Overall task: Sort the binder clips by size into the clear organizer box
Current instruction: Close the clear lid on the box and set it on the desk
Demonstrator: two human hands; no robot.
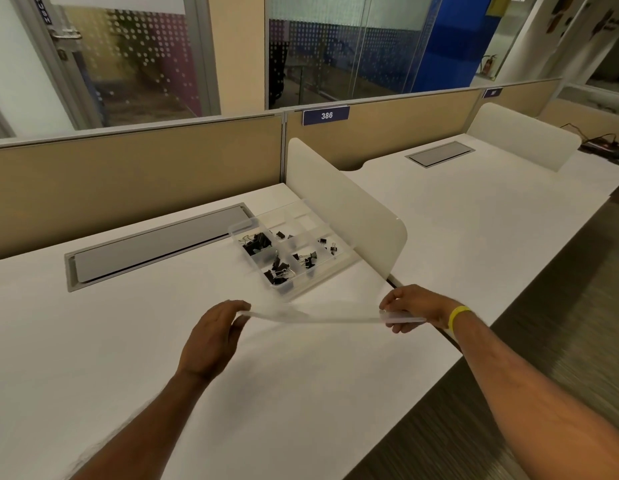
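The clear organizer box (239, 226) lies open on the white desk beside the low divider, its compartments holding black binder clips (256, 242) in separate groups. Nearer to me, a thin clear lid (315, 318) hangs flat above the desk, seen almost edge-on and slightly blurred. My left hand (214, 336) pinches its left end. My right hand (417, 308), with a yellow wristband, grips its right end. Both hands are in front of the box, apart from it.
A rounded white divider (342, 206) stands right of the box, touching its side. A grey cable hatch (155, 245) is set into the desk (93, 341) behind left. A beige partition with tag 386 runs along the back. The desk's front edge drops to dark floor at right.
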